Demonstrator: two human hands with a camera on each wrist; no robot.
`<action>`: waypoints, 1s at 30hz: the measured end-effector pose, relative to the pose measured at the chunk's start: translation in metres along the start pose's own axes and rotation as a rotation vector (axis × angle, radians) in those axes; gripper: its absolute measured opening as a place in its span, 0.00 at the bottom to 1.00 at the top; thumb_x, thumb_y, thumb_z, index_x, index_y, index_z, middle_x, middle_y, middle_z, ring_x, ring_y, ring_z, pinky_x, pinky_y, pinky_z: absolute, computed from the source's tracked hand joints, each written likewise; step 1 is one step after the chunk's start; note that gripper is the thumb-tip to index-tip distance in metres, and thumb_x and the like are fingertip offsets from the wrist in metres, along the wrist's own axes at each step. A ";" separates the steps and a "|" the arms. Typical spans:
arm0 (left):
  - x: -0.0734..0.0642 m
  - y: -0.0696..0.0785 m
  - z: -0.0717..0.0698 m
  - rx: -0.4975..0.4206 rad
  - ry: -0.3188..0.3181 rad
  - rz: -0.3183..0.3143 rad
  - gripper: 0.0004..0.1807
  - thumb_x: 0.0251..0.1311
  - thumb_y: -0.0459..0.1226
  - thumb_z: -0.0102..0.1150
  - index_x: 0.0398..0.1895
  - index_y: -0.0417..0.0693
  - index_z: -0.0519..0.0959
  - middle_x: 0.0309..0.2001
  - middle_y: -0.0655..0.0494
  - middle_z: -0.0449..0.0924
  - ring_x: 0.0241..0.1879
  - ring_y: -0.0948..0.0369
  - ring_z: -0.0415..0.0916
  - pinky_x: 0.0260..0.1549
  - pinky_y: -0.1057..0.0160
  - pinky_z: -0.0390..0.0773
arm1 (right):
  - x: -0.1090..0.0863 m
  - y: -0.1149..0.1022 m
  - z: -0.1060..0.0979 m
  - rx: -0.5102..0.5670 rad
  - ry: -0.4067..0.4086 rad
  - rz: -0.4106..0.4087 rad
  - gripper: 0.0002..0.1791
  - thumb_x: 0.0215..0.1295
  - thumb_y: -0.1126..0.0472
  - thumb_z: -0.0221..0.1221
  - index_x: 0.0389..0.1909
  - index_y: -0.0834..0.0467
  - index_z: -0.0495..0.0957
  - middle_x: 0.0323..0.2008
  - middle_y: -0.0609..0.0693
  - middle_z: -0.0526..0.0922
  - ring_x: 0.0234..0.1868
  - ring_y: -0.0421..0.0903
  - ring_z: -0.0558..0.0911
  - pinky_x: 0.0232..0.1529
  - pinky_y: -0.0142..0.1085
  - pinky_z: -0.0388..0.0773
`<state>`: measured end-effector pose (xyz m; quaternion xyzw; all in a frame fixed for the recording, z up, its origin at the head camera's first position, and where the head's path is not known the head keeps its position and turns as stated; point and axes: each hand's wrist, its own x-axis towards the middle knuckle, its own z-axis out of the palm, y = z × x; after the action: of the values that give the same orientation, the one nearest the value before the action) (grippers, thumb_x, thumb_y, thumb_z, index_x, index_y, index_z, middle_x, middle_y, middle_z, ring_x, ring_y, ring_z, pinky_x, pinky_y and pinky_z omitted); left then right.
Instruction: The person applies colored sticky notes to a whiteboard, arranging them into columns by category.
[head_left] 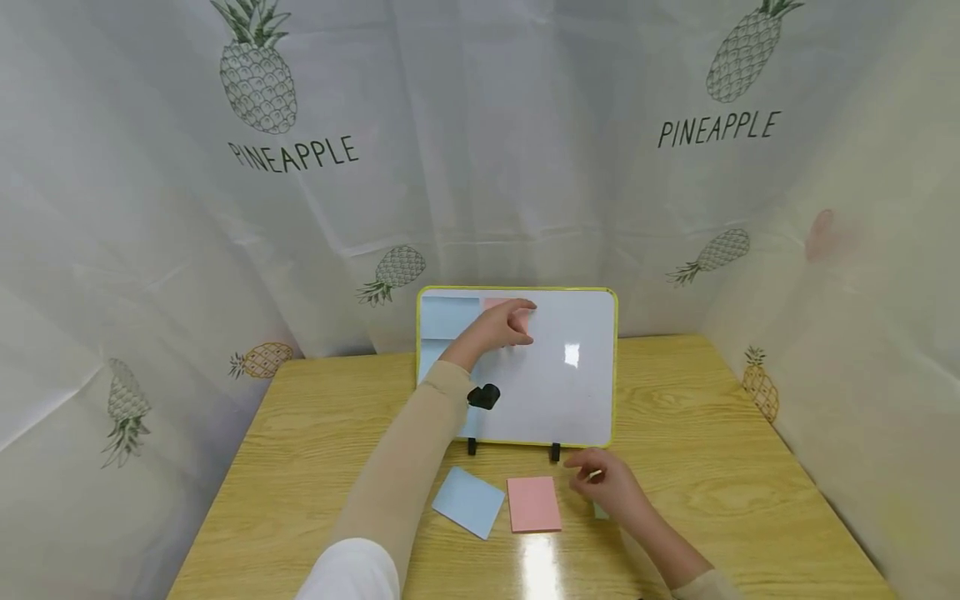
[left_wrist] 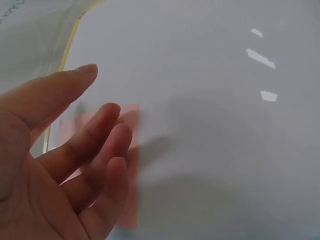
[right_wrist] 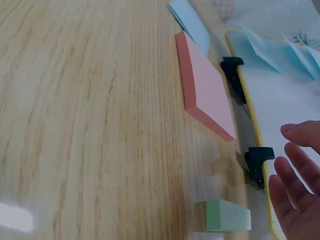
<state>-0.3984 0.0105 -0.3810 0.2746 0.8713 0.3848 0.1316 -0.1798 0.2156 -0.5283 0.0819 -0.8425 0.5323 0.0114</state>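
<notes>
A whiteboard [head_left: 570, 392] with a yellow rim stands upright on the table. My left hand [head_left: 497, 327] is at its upper part, in front of a pink sticky note [left_wrist: 129, 210] stuck on the board. The fingers [left_wrist: 117, 140] are loosely bent and hold nothing; whether they touch the note I cannot tell. Blue sticky notes [head_left: 448, 317] run down the board's left side, partly behind my arm. My right hand [head_left: 611, 485], fingers loosely bent and holding nothing, hovers over a small green sticky note pad [right_wrist: 227, 216] and hides most of it in the head view.
On the table [head_left: 315, 467], a pink sticky note pad [head_left: 534, 504] and a blue sticky note pad [head_left: 468, 502] lie before the board. Black feet [head_left: 555, 452] hold up the board. A pineapple-print curtain [head_left: 510, 167] hangs behind and at both sides.
</notes>
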 end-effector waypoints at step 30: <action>-0.074 -0.044 0.063 -0.090 -0.280 0.111 0.26 0.56 0.37 0.70 0.60 0.50 0.76 0.46 0.49 0.79 0.40 0.62 0.75 0.39 0.64 0.76 | -0.007 0.013 0.015 -0.004 -0.003 0.031 0.13 0.52 0.71 0.70 0.41 0.63 0.83 0.39 0.57 0.81 0.36 0.50 0.78 0.37 0.36 0.78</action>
<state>-0.3265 -0.0192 -0.4548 0.3673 0.8096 0.3882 0.2426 -0.1739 0.2083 -0.5470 0.0696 -0.8449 0.5304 0.0022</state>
